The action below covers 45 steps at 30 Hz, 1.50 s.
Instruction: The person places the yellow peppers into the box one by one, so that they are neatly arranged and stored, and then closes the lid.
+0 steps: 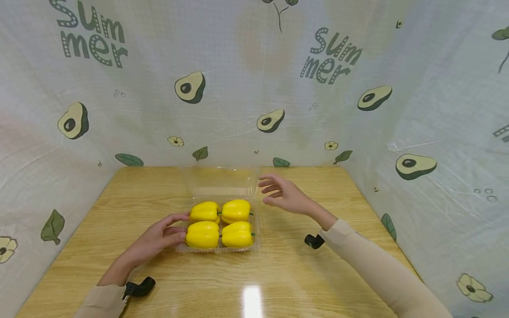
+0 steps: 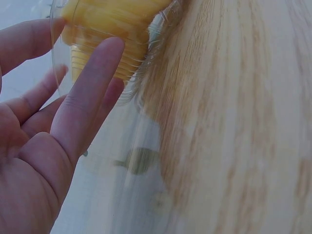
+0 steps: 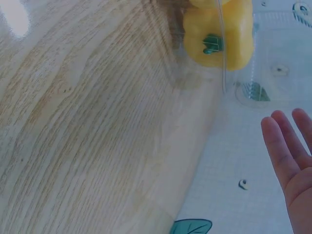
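Observation:
Several yellow bell peppers (image 1: 202, 234) lie in two rows in a clear plastic clamshell box (image 1: 257, 230). Its transparent lid (image 1: 223, 182) stands raised at the back. At the box's left side is my left hand (image 1: 157, 236), its fingertips touching the side by the peppers; the left wrist view shows those fingers (image 2: 87, 92) extended and spread over the ribbed plastic. My right hand (image 1: 284, 194) hovers by the lid's right edge, its fingers slightly bent and holding nothing. From the right wrist, a pepper (image 3: 219, 34) with a green stem shows through the box wall.
The box rests on a wood-grain table (image 1: 302, 274). A pale curtain (image 1: 234, 57) printed with avocados surrounds the table at the back and both sides. Black wrist mounts (image 1: 140, 288) stick out beside both forearms.

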Each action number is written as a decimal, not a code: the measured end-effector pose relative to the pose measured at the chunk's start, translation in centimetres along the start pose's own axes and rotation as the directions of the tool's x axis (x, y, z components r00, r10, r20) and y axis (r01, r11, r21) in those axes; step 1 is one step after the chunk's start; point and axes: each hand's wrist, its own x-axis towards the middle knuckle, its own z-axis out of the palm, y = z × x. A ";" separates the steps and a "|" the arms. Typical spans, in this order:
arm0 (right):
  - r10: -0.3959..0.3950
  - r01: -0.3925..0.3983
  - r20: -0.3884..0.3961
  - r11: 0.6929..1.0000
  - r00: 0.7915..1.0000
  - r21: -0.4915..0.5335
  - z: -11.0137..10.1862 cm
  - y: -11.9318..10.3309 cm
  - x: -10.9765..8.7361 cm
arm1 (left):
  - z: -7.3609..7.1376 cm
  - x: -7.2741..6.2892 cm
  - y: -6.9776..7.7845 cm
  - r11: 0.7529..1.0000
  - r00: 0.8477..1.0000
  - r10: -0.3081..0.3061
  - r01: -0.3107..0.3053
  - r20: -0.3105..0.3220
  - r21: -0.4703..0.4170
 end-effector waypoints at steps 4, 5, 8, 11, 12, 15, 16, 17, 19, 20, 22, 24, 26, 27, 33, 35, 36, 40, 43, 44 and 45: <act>-0.013 0.013 0.023 1.000 1.000 -0.018 0.2 -0.1 -0.6 | 0.1 0.0 -0.1 1.000 1.000 -0.009 0.009 -0.001 -0.002; -0.013 0.013 0.027 1.000 1.000 -0.021 0.2 -0.1 -0.8 | 0.0 0.0 -0.1 1.000 1.000 -0.011 0.011 -0.001 -0.006; -0.007 0.008 0.036 0.999 0.999 -0.035 0.3 -0.2 -1.3 | 0.0 0.0 -0.1 1.000 1.000 -0.019 0.019 0.002 -0.014; 0.011 -0.009 0.044 0.999 0.999 -0.044 0.5 -0.3 -1.8 | 0.1 0.0 -0.1 1.000 1.000 -0.012 0.012 0.005 -0.015; 0.012 -0.010 0.047 0.999 0.999 -0.044 0.5 -0.3 -2.0 | 0.1 -0.1 -0.1 1.000 1.000 -0.006 0.006 0.008 -0.015; 0.029 -0.027 0.062 0.999 0.998 -0.030 0.6 -0.5 -2.4 | 0.1 -0.1 0.0 1.000 1.000 0.008 -0.008 0.011 -0.017; 0.029 -0.027 0.066 0.999 0.997 -0.026 0.7 -0.6 -2.5 | 0.1 -0.1 0.0 1.000 1.000 0.008 -0.007 0.010 -0.020; 0.029 -0.027 0.071 0.999 0.997 -0.023 0.7 -0.6 -2.7 | 0.1 -0.2 0.0 1.000 1.000 0.007 -0.007 0.009 -0.019; 0.033 -0.032 0.078 0.999 0.996 -0.017 0.8 -0.7 -3.0 | 0.2 -0.2 0.1 1.000 1.000 0.002 -0.002 0.006 -0.017; 0.030 -0.028 0.080 0.999 0.996 -0.017 0.9 -0.7 -3.2 | 0.2 -0.2 0.1 1.000 1.000 0.002 -0.001 0.005 -0.013; 0.022 -0.020 0.087 1.000 0.996 -0.021 1.1 -0.7 -3.4 | 0.2 -0.2 0.1 1.000 1.000 0.001 -0.001 0.006 -0.012; 0.016 -0.015 0.091 1.000 0.996 -0.015 1.3 -0.6 -3.7 | 0.2 -0.3 0.1 1.000 1.000 0.005 -0.005 0.010 -0.015; 0.006 -0.006 0.097 1.000 0.995 -0.007 1.5 -0.6 -3.9 | 0.2 -0.3 0.1 1.000 1.000 0.014 -0.014 0.014 -0.013; -0.001 0.001 0.099 1.000 0.995 -0.004 1.6 -0.6 -4.1 | 0.2 -0.3 0.0 1.000 1.000 0.015 -0.015 0.013 -0.015; -0.010 0.010 0.099 1.000 0.995 -0.007 2.3 -0.4 -4.8 | 0.2 -0.2 -0.1 1.000 1.000 -0.005 0.005 -0.006 -0.008; -0.001 0.002 0.093 1.000 0.996 -0.013 2.6 -0.3 -5.0 | 0.2 -0.1 -0.1 1.000 1.000 -0.016 0.016 -0.008 -0.017; 0.006 -0.005 0.089 1.000 0.996 -0.016 2.8 -0.3 -5.1 | 0.2 -0.1 -0.2 0.999 1.000 -0.020 0.020 -0.007 -0.025; 0.031 -0.031 0.076 1.000 0.997 -0.008 3.3 -0.4 -5.4 | 0.3 0.1 -0.2 0.999 1.000 -0.020 0.020 -0.007 -0.038; 0.046 -0.047 0.067 0.999 0.997 0.005 3.7 -0.6 -5.6 | 0.3 0.0 -0.1 0.999 1.000 -0.026 0.025 -0.008 -0.039; 0.049 -0.050 0.063 0.999 0.997 0.009 3.8 -0.6 -5.7 | 0.3 0.0 -0.1 0.999 1.000 -0.024 0.023 -0.006 -0.037; 0.051 -0.052 0.060 0.999 0.997 0.012 3.9 -0.6 -5.7 | 0.3 0.0 -0.1 0.999 1.000 -0.021 0.021 -0.001 -0.037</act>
